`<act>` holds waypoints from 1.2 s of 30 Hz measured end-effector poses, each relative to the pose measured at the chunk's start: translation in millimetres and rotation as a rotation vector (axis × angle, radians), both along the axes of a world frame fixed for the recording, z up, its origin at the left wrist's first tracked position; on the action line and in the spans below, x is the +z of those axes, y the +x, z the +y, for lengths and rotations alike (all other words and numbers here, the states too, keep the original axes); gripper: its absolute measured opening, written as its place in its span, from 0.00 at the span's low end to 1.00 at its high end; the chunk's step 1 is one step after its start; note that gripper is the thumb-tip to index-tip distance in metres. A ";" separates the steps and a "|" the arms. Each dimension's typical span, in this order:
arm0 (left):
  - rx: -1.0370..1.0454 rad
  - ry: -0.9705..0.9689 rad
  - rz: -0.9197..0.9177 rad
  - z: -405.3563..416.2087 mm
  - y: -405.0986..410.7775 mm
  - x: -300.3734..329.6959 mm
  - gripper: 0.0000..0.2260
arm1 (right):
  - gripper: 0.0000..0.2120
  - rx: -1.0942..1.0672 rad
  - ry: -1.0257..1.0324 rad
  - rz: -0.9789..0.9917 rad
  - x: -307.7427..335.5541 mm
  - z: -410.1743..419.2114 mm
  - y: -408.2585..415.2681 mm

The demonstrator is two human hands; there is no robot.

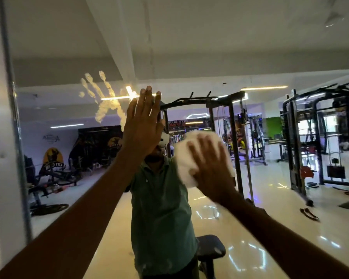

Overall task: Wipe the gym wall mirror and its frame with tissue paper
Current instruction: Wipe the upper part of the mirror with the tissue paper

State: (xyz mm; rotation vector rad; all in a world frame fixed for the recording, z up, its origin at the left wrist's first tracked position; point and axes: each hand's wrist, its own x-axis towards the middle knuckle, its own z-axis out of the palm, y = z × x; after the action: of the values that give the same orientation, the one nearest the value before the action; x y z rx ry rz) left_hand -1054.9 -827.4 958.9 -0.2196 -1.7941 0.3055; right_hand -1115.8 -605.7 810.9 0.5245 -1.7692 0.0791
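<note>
The gym wall mirror (189, 63) filled almost all that I could see, a big flat glass in which the ceiling, the shiny floor, the black weight racks and the person in a green shirt were reflected. Its frame (12, 121) ran as a grey metal strip down the left edge, next to a white wall. On the glass, up and left of the middle, stood a greasy handprint (103, 99), not yet wiped.

The left hand (143, 125) was raised flat toward the glass, just right of the handprint, fingers straight and close together, holding nothing. I could not tell if it really touched the mirror. The right hand (210, 168) lay with fingers spread over the wad of tissue paper (189, 156) and pressed it on the glass, right of the person's reflection; the picture was blurred there.

I judge that the tissue is very light and soft, it crumples easily and can tear or leave bits if it gets wet or is rubbed hard. The best hold is a flat palm over the middle of the wad, so that it does not slide out on the smooth glass. The mirror is stiff but fragile, so the pressure should be moderate.

For writing, a yellow logo on the reflected wall showed mirrored letters that looked like "CITY CLUB"; the other signs were too small to read.
</note>
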 end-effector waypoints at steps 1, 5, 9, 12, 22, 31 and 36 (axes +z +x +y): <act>0.006 -0.011 0.004 -2.9 0.6 0.1 0.31 | 0.34 -0.046 -0.084 -0.001 10.8 28.6 -10.6; 0.014 -0.015 -0.007 -3.8 -0.4 0.8 0.34 | 0.36 -0.061 -0.624 -0.094 50.3 68.9 -21.6; 0.041 -0.004 -0.017 -0.4 -3.5 -1.0 0.35 | 0.36 0.015 -0.465 -0.095 -5.9 -41.8 13.5; 0.069 -0.032 -0.027 -6.2 -2.0 0.6 0.34 | 0.36 0.110 -0.049 -0.123 -68.3 -69.8 30.0; 0.130 -0.091 -0.054 -8.9 -0.6 5.4 0.37 | 0.41 -0.006 -0.873 -0.170 66.6 54.6 -13.1; 0.130 -0.168 -0.039 -16.7 12.8 8.0 0.36 | 0.34 0.114 0.055 -0.089 -55.4 -14.6 13.2; 0.108 -0.149 -0.017 -13.2 8.4 5.2 0.37 | 0.37 -0.077 -0.494 -0.094 39.7 74.2 -25.1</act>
State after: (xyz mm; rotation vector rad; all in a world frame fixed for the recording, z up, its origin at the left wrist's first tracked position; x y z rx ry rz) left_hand -1046.5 -840.6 964.1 -0.2318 -1.8045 0.5167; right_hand -1140.9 -531.5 850.6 0.0953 -1.7768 0.4799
